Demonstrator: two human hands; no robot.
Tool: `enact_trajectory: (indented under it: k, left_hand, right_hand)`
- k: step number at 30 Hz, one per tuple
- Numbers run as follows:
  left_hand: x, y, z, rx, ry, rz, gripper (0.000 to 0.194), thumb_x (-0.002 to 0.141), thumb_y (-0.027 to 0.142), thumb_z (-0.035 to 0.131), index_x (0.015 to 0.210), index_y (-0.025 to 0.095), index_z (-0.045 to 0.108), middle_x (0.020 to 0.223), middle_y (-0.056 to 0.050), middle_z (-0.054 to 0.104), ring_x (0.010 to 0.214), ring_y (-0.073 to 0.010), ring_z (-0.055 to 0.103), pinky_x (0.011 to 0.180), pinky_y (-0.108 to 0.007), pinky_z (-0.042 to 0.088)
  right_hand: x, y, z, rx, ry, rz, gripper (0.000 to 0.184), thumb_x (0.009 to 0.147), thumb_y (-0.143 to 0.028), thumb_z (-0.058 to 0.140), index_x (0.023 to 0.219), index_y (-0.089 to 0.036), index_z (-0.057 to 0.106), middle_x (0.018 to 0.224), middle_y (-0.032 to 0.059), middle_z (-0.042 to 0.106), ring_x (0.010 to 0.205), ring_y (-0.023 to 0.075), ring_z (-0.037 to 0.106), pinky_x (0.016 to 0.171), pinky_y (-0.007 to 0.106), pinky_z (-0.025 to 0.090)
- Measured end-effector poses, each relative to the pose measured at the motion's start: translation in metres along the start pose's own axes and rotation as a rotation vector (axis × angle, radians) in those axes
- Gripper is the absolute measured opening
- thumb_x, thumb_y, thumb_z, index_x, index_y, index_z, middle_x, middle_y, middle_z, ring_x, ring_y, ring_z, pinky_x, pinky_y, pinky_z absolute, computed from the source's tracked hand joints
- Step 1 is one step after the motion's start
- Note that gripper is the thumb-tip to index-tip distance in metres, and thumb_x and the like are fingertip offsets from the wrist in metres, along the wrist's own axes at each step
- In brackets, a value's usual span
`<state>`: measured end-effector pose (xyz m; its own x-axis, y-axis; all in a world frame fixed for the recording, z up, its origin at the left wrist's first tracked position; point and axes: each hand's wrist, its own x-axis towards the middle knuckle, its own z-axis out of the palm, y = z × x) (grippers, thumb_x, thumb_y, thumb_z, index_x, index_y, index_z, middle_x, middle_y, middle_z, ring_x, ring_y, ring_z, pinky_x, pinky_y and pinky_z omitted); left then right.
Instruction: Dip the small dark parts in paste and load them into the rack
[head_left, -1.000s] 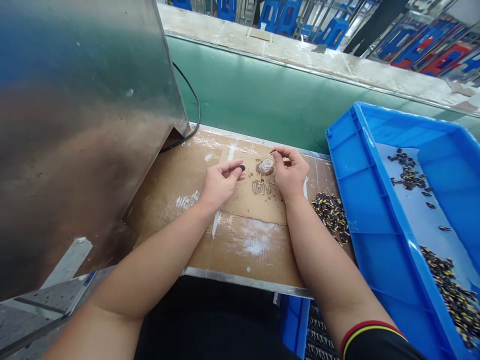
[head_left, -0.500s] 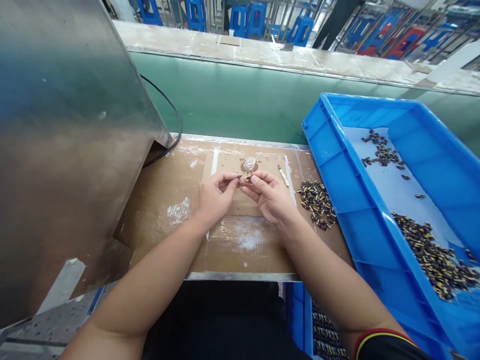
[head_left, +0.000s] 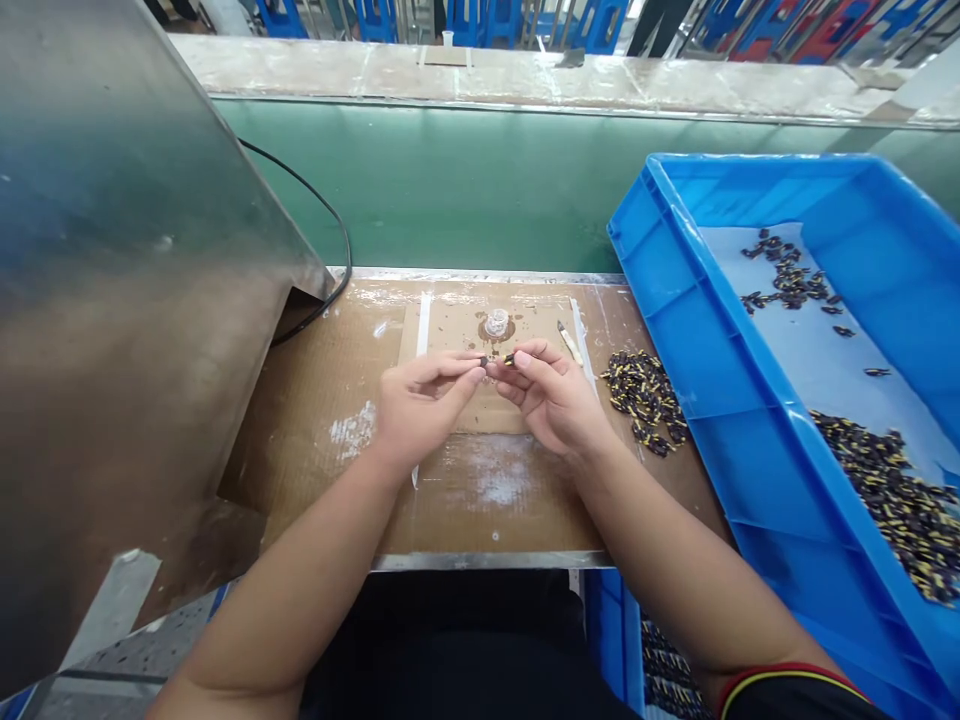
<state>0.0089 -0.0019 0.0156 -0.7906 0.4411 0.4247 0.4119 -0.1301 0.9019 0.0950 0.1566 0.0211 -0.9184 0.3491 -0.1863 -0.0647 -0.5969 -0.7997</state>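
Note:
My left hand [head_left: 424, 405] and my right hand [head_left: 551, 395] meet at the fingertips above a brown cardboard mat [head_left: 457, 500]. The left thumb and fingers pinch a small dark part [head_left: 483, 360]. The right fingers pinch a small black-and-yellow part [head_left: 510, 358], nearly touching the dark one. Just beyond my hands stands a small clear cup [head_left: 496, 322] on a brown stain. A pale slim stick [head_left: 570, 343] lies by my right fingers. A heap of loose black-and-yellow parts [head_left: 643, 400] sits to the right of my right hand.
A blue plastic tray [head_left: 637, 240] on the right holds more of these parts on a pale sheet. A steel housing [head_left: 127, 300] with a black cable [head_left: 315, 195] stands on the left. A green belt [head_left: 480, 190] runs behind the mat, and a blue bin [head_left: 611, 640] sits below its front edge.
My hands have moved together from apart, and their fingertips now nearly meet in front of the cup. The stick has come into view. The camera view has shifted, moving the scene left.

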Motion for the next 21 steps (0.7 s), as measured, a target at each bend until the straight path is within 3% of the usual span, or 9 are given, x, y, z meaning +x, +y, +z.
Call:
enact_trajectory:
  k: [3, 6, 10, 13, 21]
  left_hand:
    - [-0.002, 0.008, 0.006, -0.412, 0.041, -0.392, 0.02, 0.08, 0.039, 0.089, 0.089, 0.023, 0.082, 0.098, -0.007, 0.082, 0.093, -0.0213, 0.079, 0.091, -0.037, 0.067]
    - [-0.001, 0.012, 0.007, -0.595, 0.079, -0.591, 0.027, 0.071, 0.041, 0.095, 0.085, 0.024, 0.08, 0.1, -0.005, 0.082, 0.095, -0.0199, 0.078, 0.094, -0.035, 0.065]
    - [-0.001, 0.014, 0.006, -0.632, 0.099, -0.646, 0.026, 0.072, 0.042, 0.093, 0.082, 0.024, 0.078, 0.102, -0.004, 0.081, 0.101, -0.0205, 0.076, 0.095, -0.034, 0.064]
    - [-0.003, 0.016, 0.007, -0.622, 0.086, -0.646, 0.025, 0.075, 0.044, 0.09, 0.085, 0.025, 0.077, 0.102, -0.005, 0.08, 0.101, -0.0209, 0.075, 0.095, -0.036, 0.063]
    - [-0.005, 0.02, 0.01, -0.622, 0.037, -0.63, 0.026, 0.075, 0.046, 0.091, 0.081, 0.026, 0.075, 0.097, -0.001, 0.079, 0.09, -0.017, 0.072, 0.095, -0.037, 0.061]
  right_hand:
    - [-0.005, 0.004, 0.001, -0.12, -0.004, -0.184, 0.024, 0.084, -0.042, 0.087, 0.103, -0.03, 0.078, 0.088, -0.0034, 0.08, 0.085, 0.0131, 0.078, 0.07, 0.022, 0.064]
    - [-0.015, 0.005, 0.005, -0.327, -0.012, -0.383, 0.02, 0.089, -0.04, 0.082, 0.107, -0.031, 0.08, 0.097, -0.0003, 0.082, 0.084, 0.0159, 0.079, 0.078, 0.032, 0.069]
    - [-0.03, 0.001, 0.011, -0.628, 0.01, -0.675, 0.03, 0.094, -0.022, 0.076, 0.119, -0.038, 0.079, 0.112, -0.0015, 0.082, 0.099, 0.0195, 0.08, 0.091, 0.04, 0.069]
    - [-0.034, 0.0, 0.012, -0.808, 0.041, -0.848, 0.037, 0.093, -0.016, 0.075, 0.122, -0.04, 0.078, 0.114, -0.0036, 0.082, 0.102, 0.0207, 0.08, 0.092, 0.042, 0.07]
    - [-0.031, 0.001, 0.013, -0.92, 0.011, -0.976, 0.038, 0.092, -0.014, 0.078, 0.12, -0.04, 0.078, 0.113, -0.0052, 0.082, 0.099, 0.0188, 0.081, 0.09, 0.038, 0.071]
